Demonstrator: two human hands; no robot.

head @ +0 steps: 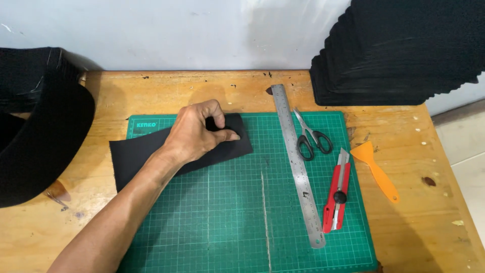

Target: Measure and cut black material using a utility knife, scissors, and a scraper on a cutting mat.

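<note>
**One black piece on the mat, blades not yet picked up**

Forearm and left hand (194, 134) come in from the lower left, nearest the camera, and the hand rests on a black fabric piece (141, 159) lying across the upper left corner of the green cutting mat (227, 217). Its fingers are curled with the fingertips pinching or pressing the sheet's upper right end; whether they lift it or only hold it down is hard to say. No right hand shows in the picture, so its state cannot be told.

Judged from how things lie, the work looks to be at an early stage: the sheet is whole, hangs partly off the mat's left edge, and is not lined up against any straightedge.

At far left a dark curved heap of black material (30, 131) sits at the table's edge. Right of the hand, a steel ruler (297, 167) runs slantwise down the mat. Beside it lie black-handled scissors (312, 137), then a red utility knife (338, 194), then an orange scraper (376, 172) on bare wood, all untouched. At upper right a tall stack of black sheets (399, 55) stands against the wall.

Underneath is a worn wooden table (444, 217), scarred and spotted, pushed to a pale wall (177, 30); light floor tiles (467, 146) show at far right.
</note>
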